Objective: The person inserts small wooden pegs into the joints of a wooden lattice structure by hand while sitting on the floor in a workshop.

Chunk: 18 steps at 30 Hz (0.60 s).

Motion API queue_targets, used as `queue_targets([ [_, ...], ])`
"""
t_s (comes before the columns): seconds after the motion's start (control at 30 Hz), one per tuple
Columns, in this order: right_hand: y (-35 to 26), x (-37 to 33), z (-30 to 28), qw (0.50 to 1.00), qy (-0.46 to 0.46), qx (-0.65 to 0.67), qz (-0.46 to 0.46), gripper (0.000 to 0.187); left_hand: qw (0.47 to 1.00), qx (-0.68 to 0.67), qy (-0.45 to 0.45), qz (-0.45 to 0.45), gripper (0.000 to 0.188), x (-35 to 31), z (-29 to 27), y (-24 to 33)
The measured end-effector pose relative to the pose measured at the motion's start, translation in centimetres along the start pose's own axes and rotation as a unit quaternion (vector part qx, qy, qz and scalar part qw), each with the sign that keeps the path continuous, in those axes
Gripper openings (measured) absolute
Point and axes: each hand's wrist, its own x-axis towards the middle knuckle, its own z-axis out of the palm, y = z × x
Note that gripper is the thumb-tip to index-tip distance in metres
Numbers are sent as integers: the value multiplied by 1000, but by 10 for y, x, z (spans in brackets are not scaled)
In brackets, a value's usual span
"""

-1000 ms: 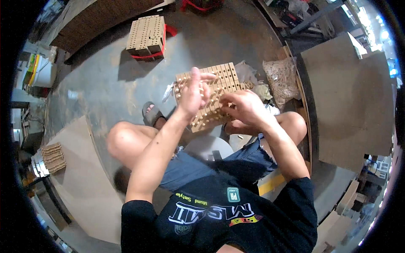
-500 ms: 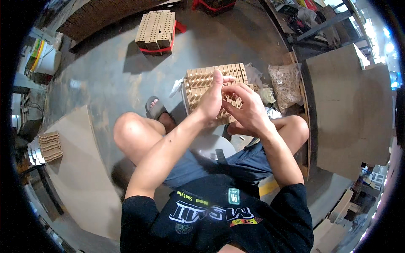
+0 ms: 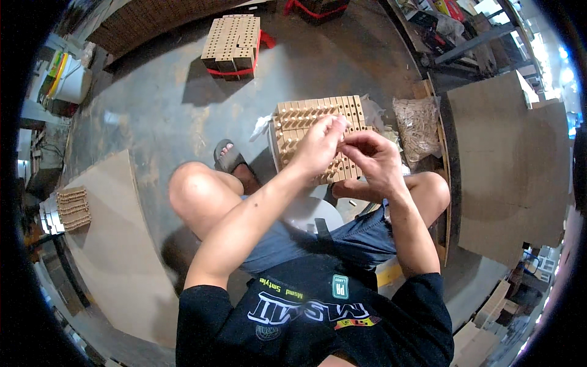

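In front of me is a block of light wooden strips (image 3: 351,109) with rows of holes. Short wooden dowels (image 3: 299,116) stand upright in its left and middle rows, while holes at the right show bare. My left hand (image 3: 321,144) hovers over the middle of the block, thumb and fingers drawn together. Close beside it, my right hand (image 3: 376,160) is above the block's right side, its fingers curled in a pinch toward the left fingertips. What either hand holds is too small to make out. Both hands hide part of the rows beneath.
A clear bag of dowels (image 3: 416,125) lies to the right, beside a large cardboard sheet (image 3: 507,165). A strapped stack of drilled wood (image 3: 232,46) sits on the floor ahead. On the left is a flat board (image 3: 116,244) with a small bundle of wooden pieces (image 3: 73,208) at its edge.
My left hand has gone from an upright thumb with stretched fingers to fingers drawn together. My right hand has shifted slightly right. The whole view has moved a little.
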Motion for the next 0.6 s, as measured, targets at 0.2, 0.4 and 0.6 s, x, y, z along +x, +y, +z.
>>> queue_targets([
  [0.2, 13, -1, 0, 997, 35, -49, -55, 18, 993, -96, -21, -72, 41, -8, 8, 21],
  [0.4, 16, 2, 4, 990, 100, 94, 22, 16, 992, -94, 11, -84, 40, -4, 0, 22],
  [0.6, 25, -4, 1, 995, 48, 82, 42, 19, 998, -19, 18, -63, 43, -1, -4, 17],
])
